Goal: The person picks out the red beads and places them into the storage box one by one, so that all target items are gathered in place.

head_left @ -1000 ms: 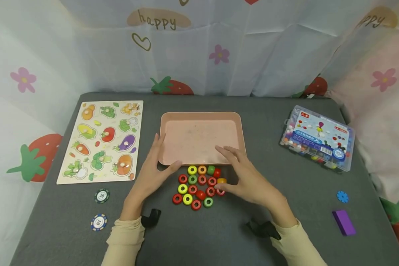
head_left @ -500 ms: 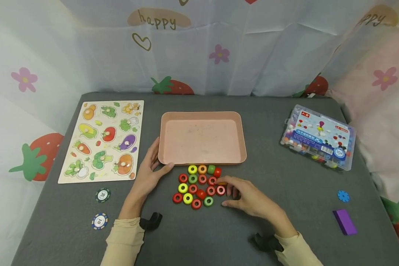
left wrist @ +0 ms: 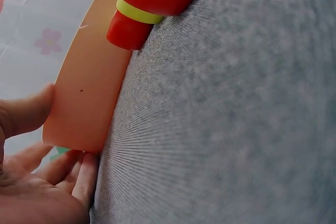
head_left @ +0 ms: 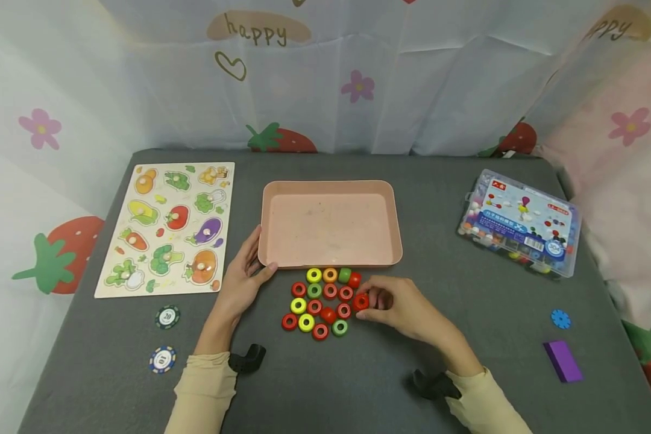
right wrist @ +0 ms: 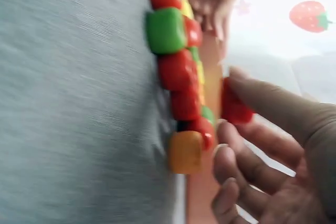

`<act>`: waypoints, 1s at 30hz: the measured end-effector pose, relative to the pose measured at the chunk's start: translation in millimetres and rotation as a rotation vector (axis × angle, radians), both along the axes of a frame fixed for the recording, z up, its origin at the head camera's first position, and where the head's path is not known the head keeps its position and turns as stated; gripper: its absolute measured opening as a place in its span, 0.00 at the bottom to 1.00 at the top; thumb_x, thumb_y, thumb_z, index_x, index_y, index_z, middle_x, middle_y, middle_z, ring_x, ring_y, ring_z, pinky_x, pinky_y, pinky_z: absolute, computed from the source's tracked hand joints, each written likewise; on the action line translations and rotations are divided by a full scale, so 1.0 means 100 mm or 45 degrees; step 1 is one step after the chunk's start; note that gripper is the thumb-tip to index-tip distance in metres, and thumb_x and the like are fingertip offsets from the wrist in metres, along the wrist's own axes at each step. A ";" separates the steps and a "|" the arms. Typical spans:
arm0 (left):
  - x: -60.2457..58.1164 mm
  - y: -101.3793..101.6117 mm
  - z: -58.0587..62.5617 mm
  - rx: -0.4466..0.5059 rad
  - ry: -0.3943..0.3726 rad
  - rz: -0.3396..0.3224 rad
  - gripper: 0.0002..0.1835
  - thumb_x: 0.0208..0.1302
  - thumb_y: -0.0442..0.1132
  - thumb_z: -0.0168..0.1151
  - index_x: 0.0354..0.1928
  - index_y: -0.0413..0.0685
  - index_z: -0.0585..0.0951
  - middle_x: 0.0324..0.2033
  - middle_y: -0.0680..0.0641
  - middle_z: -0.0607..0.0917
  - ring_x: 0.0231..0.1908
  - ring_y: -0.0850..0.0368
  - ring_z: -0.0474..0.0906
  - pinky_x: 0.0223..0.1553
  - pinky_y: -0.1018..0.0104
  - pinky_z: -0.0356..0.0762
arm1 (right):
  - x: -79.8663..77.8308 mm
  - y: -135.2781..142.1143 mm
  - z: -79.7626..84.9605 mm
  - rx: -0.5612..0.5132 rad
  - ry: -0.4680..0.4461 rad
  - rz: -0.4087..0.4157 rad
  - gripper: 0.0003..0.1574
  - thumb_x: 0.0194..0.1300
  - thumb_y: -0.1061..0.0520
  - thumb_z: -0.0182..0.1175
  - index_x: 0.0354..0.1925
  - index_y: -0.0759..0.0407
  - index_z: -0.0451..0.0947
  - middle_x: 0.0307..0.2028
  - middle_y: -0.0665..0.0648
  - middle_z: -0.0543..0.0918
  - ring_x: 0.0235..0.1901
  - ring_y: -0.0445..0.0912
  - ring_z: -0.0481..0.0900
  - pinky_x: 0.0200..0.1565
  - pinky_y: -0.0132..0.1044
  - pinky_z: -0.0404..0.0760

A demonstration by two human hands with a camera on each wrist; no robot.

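Note:
My right hand [head_left: 407, 304] pinches a red bead [head_left: 361, 301] between thumb and fingertips, at the right edge of a cluster of barrel-shaped beads. In the right wrist view that red bead [right wrist: 233, 103] is held off the cloth, and an orange bead [right wrist: 185, 152] sits near the fingers. Yellow, green, orange and red beads [head_left: 314, 308] stand close together just in front of a pink tray [head_left: 331, 266]. My left hand [head_left: 241, 280] holds the tray's near left corner. In the left wrist view its thumb lies on the rim of the tray [left wrist: 86, 98], with fingers against the corner's other side.
A vegetable puzzle board [head_left: 165, 232] lies at left, with two poker chips [head_left: 163, 360] in front of it. At right are a clear plastic case [head_left: 521, 223] of small parts, a blue notched disc [head_left: 561, 319] and a purple block [head_left: 563, 361].
My right hand has come from over the tray's near right corner down to the cluster and taken up a red bead. My left hand has closed in on the tray's corner.

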State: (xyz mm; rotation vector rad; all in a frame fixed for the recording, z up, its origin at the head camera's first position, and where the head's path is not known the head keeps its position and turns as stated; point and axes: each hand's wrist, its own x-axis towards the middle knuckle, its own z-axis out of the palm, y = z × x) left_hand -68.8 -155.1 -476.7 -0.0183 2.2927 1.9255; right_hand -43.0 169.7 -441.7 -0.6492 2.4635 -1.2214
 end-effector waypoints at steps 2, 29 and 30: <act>0.00 0.01 0.00 0.001 -0.002 0.010 0.43 0.69 0.36 0.64 0.79 0.63 0.54 0.77 0.50 0.59 0.76 0.54 0.54 0.72 0.45 0.59 | -0.08 -0.02 0.04 -0.015 0.075 -0.065 0.18 0.56 0.51 0.76 0.45 0.48 0.83 0.31 0.48 0.80 0.29 0.42 0.76 0.30 0.33 0.76; -0.02 0.00 -0.03 -0.014 0.014 0.036 0.44 0.66 0.32 0.65 0.79 0.57 0.55 0.76 0.48 0.61 0.75 0.52 0.56 0.71 0.46 0.60 | -0.79 -0.65 -0.08 0.094 0.181 -0.255 0.23 0.58 0.56 0.74 0.53 0.55 0.83 0.43 0.55 0.82 0.40 0.49 0.77 0.44 0.43 0.78; -0.02 -0.01 -0.03 -0.016 0.011 0.039 0.44 0.66 0.32 0.66 0.79 0.58 0.56 0.76 0.48 0.61 0.75 0.52 0.56 0.71 0.46 0.60 | -0.74 -0.62 -0.06 0.066 0.187 -0.254 0.22 0.59 0.57 0.74 0.52 0.56 0.83 0.42 0.55 0.82 0.40 0.49 0.77 0.43 0.44 0.78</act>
